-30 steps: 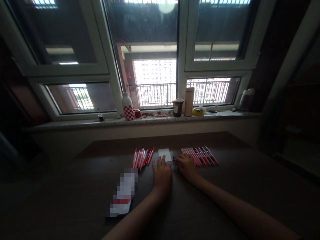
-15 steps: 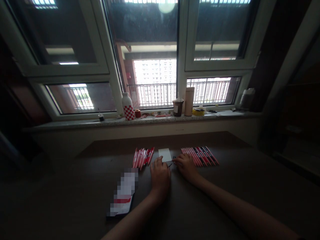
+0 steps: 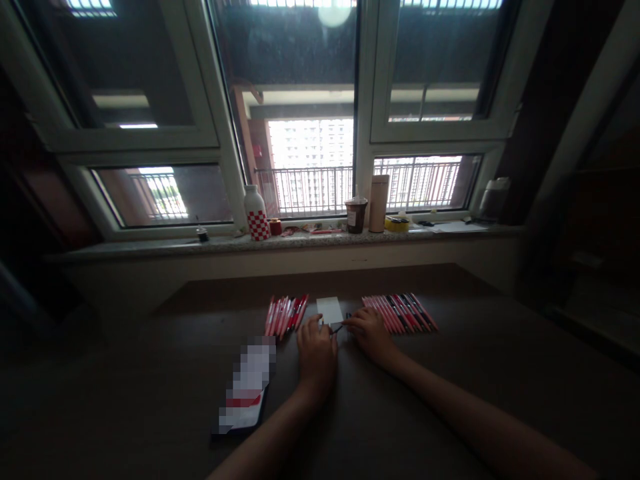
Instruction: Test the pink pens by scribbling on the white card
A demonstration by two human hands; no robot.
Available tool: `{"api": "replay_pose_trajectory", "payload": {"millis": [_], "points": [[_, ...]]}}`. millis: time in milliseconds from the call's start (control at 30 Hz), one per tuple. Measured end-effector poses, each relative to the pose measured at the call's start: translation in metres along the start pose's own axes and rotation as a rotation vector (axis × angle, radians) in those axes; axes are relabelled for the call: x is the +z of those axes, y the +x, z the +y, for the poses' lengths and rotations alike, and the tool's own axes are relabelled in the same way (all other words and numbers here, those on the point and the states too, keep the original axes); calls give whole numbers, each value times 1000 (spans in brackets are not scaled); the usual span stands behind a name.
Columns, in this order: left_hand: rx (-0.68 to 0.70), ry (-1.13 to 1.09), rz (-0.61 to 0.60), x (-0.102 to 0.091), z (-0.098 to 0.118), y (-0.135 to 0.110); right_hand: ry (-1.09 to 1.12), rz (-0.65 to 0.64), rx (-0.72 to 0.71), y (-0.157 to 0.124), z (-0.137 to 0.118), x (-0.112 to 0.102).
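My left hand is closed, its fingers curled at the near edge of a small pale square that looks like paper or a card. What those fingers hold is too small and dark to make out. Facing it, my right hand pinches with its fingertips at one end of a thin dark strip, whose kind I cannot tell. The strip spans the gap toward my left fingers. Beyond my right knuckles lies a row of pink, red and black pencil-like sticks. A similar bunch of sticks lies left of the square.
A dark-edged flat case, its top blurred out, lies on the brown table left of my forearm. On the windowsill stand a checkered bottle, a brown cup, a tan tumbler and yellow tape.
My left hand has shifted slightly left, showing more of the thin dark strip between the hands. My right hand stays almost where it was.
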State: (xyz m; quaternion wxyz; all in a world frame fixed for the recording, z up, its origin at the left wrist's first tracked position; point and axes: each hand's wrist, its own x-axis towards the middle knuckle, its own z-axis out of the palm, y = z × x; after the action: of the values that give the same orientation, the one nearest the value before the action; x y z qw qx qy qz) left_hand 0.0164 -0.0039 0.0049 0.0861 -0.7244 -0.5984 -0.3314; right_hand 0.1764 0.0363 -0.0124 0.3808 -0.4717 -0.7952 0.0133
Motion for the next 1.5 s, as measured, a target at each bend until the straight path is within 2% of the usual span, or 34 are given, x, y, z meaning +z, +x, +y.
{"api": "replay_pose_trajectory", "payload": {"millis": [467,767,1200,1500], "points": [[2,-58,-6,2,-3,0,-27,-5,-52,0,-1,-1],[-24,-136,-47,4,-5,1,66,-32,-114,0,-7,-5],[-27,-205,-63,5,-6,2,171,-13,0,2,3,-1],[-39,-202,-54,8,-8,2,165,-37,-21,2,1,-4]]}}
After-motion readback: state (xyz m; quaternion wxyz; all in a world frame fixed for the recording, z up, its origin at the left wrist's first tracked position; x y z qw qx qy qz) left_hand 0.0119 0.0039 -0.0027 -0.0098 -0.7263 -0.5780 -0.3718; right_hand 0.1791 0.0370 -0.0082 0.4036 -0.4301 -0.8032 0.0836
